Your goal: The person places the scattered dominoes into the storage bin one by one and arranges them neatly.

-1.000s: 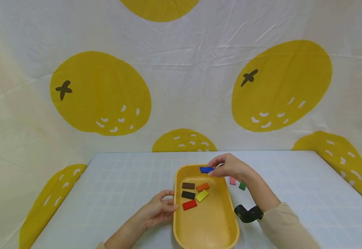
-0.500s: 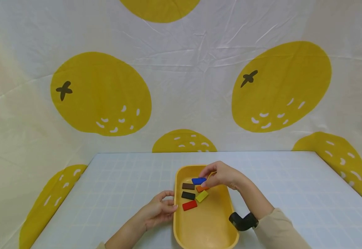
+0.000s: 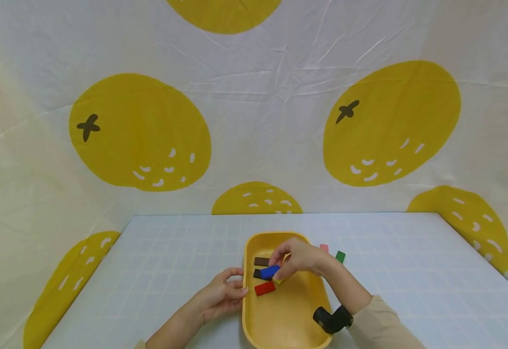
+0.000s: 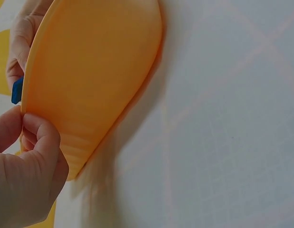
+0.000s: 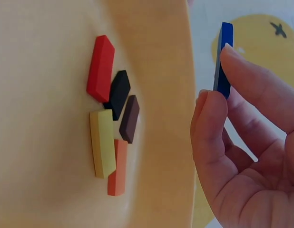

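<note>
My right hand (image 3: 295,258) hovers inside the yellow tray (image 3: 289,317) and pinches a blue block (image 3: 269,272) between thumb and fingers, just above the other blocks. The right wrist view shows the blue block (image 5: 223,59) held edge-on over red (image 5: 100,68), black (image 5: 118,92), brown (image 5: 130,118), yellow (image 5: 102,148) and orange (image 5: 117,167) blocks lying on the tray floor. The red block (image 3: 264,288) and brown block (image 3: 261,261) also show in the head view. My left hand (image 3: 223,293) grips the tray's left rim (image 4: 30,102) with thumb and curled fingers.
A pink block (image 3: 324,247) and a green block (image 3: 340,256) lie on the light checked table (image 3: 171,257) just right of the tray's far end. A cloth with big yellow fruit prints (image 3: 140,131) hangs behind and at both sides.
My right hand has carried the blue block from above the tray's far rim down and toward me, to just over the black block. The left hand has stayed on the rim.
</note>
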Action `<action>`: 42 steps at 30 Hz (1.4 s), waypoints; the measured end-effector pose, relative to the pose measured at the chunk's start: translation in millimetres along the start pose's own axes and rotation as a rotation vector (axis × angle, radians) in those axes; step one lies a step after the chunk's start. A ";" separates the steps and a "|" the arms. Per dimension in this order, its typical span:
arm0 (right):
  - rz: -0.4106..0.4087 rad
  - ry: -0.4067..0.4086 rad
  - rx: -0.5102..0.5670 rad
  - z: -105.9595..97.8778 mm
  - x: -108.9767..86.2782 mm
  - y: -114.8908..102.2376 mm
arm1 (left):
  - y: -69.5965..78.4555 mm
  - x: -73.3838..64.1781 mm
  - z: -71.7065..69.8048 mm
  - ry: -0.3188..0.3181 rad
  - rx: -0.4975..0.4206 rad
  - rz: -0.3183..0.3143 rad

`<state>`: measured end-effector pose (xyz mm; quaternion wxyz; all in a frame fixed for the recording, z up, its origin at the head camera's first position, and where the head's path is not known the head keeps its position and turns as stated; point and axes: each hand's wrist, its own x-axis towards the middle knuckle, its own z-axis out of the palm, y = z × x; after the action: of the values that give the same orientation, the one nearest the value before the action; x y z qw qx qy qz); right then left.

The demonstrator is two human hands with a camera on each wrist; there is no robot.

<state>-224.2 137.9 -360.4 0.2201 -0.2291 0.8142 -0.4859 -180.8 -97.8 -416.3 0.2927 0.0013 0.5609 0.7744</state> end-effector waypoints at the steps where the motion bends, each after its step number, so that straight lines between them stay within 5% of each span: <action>1: 0.004 -0.003 -0.004 1.1 0.4 0.2 | 0.2 -0.3 0.3 0.001 0.000 -0.002; 34: 0.082 -0.153 -0.106 24.5 9.0 0.0 | 0.3 1.4 -0.1 0.004 0.002 -0.008; 42: 0.085 -0.112 -0.097 22.5 7.7 1.5 | -0.4 1.1 -0.7 0.004 -0.002 -0.002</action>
<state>-217.5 118.5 -372.5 0.2747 -0.2315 0.8321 -0.4226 -181.7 -97.8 -417.3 0.2921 -0.0011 0.5609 0.7746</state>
